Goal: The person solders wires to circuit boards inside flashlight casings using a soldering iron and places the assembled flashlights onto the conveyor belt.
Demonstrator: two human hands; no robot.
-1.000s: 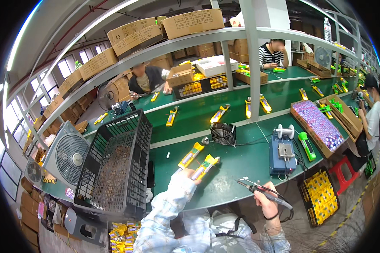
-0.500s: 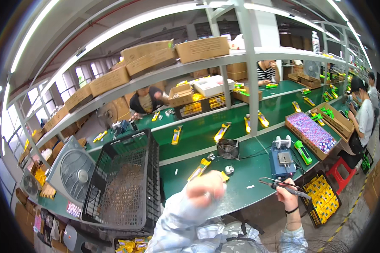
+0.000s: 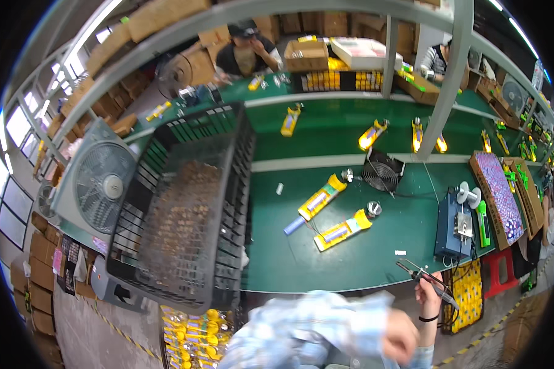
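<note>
My right hand (image 3: 429, 293) is closed around a soldering iron (image 3: 426, 277), its tip pointing left past the table's front edge. My left hand (image 3: 401, 337) is blurred by motion, low in front of my body beside my right wrist; what its fingers do is unclear. On the green table (image 3: 271, 258) lie two yellow flashlight-like housings: one (image 3: 323, 198) has a blue cylinder (image 3: 295, 226) at its lower end, the other (image 3: 343, 231) lies nearer me. Each has a silver round head at its upper end. Both hands are apart from them.
A large black crate (image 3: 239, 157) stands left, a grey fan (image 3: 101, 184) beyond it. Right are a blue solder station (image 3: 449, 230) with a white spool, a green tool (image 3: 484, 224) and a carton (image 3: 498, 203). A small black fan (image 3: 381, 172) sits behind the housings. Co-workers sit across.
My left hand has swung from over the housings toward my right wrist, uncovering both housings. The view has turned down and left. The soldering iron stays in my right hand.
</note>
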